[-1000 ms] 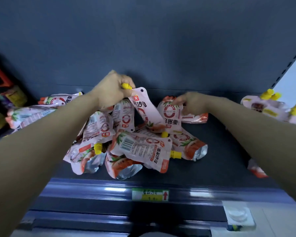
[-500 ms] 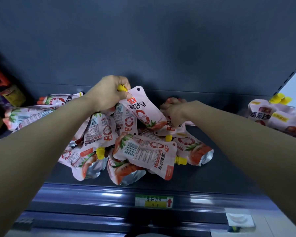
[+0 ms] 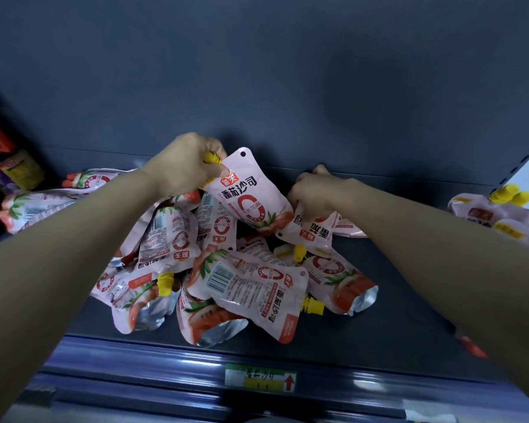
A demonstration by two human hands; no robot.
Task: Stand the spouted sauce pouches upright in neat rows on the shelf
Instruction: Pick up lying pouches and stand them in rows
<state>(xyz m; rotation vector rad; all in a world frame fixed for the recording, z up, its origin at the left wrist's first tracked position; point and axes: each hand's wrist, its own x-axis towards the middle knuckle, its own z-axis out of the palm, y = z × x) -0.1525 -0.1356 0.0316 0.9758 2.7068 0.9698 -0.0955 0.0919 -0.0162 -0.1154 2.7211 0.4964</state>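
A jumbled heap of pink sauce pouches (image 3: 248,282) with yellow spouts lies flat in the middle of the dark shelf (image 3: 379,331). My left hand (image 3: 180,166) grips one pouch (image 3: 251,196) by its yellow cap and top corner, holding it lifted above the heap with its label facing me. My right hand (image 3: 315,193) is closed on the bottom of another pouch (image 3: 309,233) that hangs upside down at the back of the heap. More pouches (image 3: 43,203) lie flat at the left.
Several pouches with yellow caps (image 3: 495,212) are bunched at the right edge by the shelf upright. Dark bottles (image 3: 16,169) stand at the far left. A price label (image 3: 260,381) sits on the shelf's front rail. The grey back panel rises behind the heap.
My left hand raised its pouch, which now faces me more fully. My right hand drew in toward the heap's back and closed on an upside-down pouch.
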